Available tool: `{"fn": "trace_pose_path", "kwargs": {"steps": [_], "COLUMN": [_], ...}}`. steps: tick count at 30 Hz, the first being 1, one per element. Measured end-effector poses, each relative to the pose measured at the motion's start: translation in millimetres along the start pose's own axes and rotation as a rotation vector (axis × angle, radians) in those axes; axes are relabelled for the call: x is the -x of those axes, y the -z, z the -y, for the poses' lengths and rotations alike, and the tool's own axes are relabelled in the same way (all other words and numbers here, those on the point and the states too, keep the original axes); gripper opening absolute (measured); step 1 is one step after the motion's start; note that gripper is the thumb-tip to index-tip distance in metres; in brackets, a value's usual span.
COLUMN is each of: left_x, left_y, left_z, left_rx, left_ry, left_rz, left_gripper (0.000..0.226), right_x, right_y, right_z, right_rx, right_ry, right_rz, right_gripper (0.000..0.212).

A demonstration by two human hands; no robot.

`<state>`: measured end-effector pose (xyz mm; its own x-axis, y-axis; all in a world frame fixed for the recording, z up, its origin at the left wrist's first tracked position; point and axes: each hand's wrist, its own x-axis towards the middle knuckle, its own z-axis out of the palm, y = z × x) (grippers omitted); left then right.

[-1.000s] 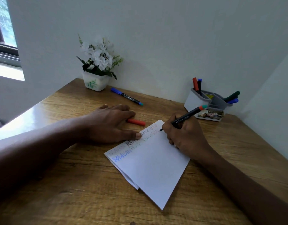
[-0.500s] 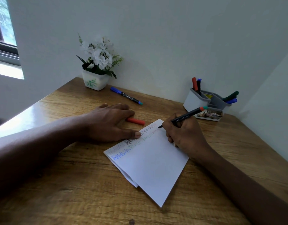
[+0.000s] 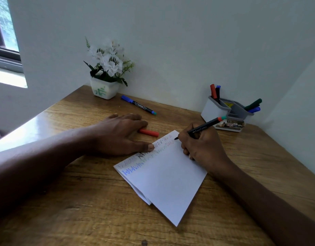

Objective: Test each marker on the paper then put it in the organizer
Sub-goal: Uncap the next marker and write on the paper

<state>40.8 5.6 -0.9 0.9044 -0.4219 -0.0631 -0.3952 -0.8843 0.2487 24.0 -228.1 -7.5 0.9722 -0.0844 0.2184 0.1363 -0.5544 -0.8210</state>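
Wood-grain desk tucked into a pale corner, window off to the far left, and we're mid-test. Right hand is curled tight around a black marker, fingers pinching the barrel, orange-and-teal end angled up toward the far right, tip down at the far edge of the folded white paper. That sheet lies at centre, turned at a slant, with rows of scribbled lettering in black, blue, green and red along its far-left edge. Left hand lies flat, fingers spread loosely, thumb tip pressing on the paper's far-left edge, holding nothing. Just beyond those fingers, a red cap lies on the wood, touching or nearly touching them. Further back, a blue-capped marker lies loose near a white pot of white flowers against the wall. Over at far right, the grey-and-white organizer stands by the wall: red and blue markers upright in its left compartment, green and blue ones leaning out on the right.
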Motion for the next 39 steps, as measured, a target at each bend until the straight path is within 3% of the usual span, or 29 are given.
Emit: {"fn": "trace_pose_path", "kwargs": {"steps": [3, 6, 10, 12, 18, 24, 29, 34, 39], "left_x": [0, 1, -2, -3, -5, -7, 0, 6, 6], "left_y": [-1, -1, -6, -8, -7, -10, -4, -2, -3], "left_z": [1, 2, 5, 7, 3, 0, -3, -10, -14], "left_rx": [0.013, 0.035, 0.070, 0.070, 0.005, 0.200, 0.512, 0.544, 0.564], "left_ry": [-0.006, -0.015, -0.109, -0.120, -0.178, -0.119, -0.225, -0.306, -0.334], "left_rz": [-0.016, -0.041, -0.236, -0.299, -0.412, -0.482, -0.539, -0.507, -0.505], "left_gripper": [0.089, 0.089, 0.060, 0.058, 0.036, 0.011, 0.016, 0.019, 0.017], "right_x": [0, -4, -7, -6, -1, 3, 5, 7, 6], "right_y": [1, 9, 21, 25, 25, 24, 27, 29, 27], "right_z": [1, 0, 0, 0, -2, 1, 2, 3, 2], "right_rx": [-0.073, -0.348, -0.665, -0.742, -0.739, -0.709, -0.744, -0.773, -0.725], "right_ry": [-0.054, -0.066, 0.019, 0.016, -0.014, -0.090, -0.084, -0.025, -0.008], "right_rz": [-0.025, -0.073, 0.060, 0.156, 0.353, 0.305, 0.271, 0.365, 0.398], "right_gripper": [0.015, 0.013, 0.020, 0.027, 0.049, 0.028, 0.009, 0.026, 0.027]}}
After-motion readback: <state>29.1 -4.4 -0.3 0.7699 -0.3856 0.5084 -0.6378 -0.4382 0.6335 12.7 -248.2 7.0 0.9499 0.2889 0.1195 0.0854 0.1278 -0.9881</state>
